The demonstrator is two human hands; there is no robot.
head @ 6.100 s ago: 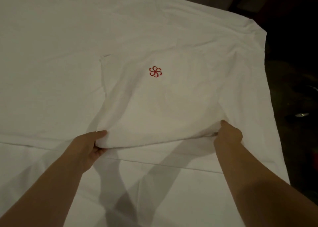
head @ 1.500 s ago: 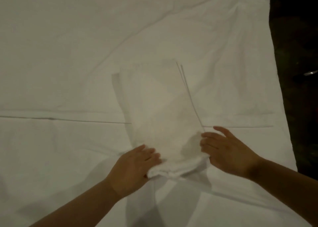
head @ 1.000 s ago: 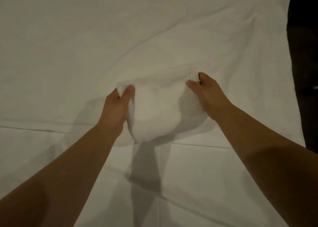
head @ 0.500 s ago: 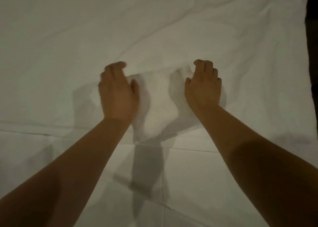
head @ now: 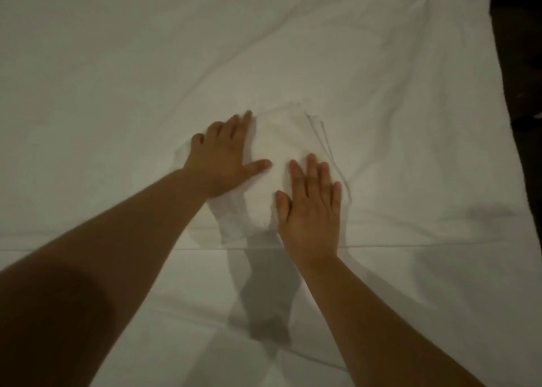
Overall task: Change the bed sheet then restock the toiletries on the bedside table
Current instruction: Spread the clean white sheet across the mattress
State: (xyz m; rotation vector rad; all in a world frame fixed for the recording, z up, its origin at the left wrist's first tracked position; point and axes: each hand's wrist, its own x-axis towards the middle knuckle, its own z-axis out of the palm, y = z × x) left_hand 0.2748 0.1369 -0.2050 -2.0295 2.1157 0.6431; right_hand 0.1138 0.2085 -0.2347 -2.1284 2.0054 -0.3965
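Folded white cloth bundle [head: 275, 151], soft, light and limp by the look of it, lies on the wrinkled white bed sheet [head: 117, 63] beneath both palms; best gripped at its folded edges. Left hand [head: 223, 154] presses its left side, fingers spread flat; right hand [head: 311, 210] presses its right side, fingers straight.

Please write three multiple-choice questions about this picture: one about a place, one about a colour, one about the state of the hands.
1. Where does the folded cloth lie?
A. on the spread sheet
B. on the floor
C. on a chair

2. What colour is the spread sheet?
A. red
B. white
C. blue

3. How are the two hands?
A. both fists
B. both flat on the cloth
C. both lifted away

Answers: 1 A, sheet surrounds it; 2 B, it looks white; 3 B, left hand and right hand press it with straight fingers.
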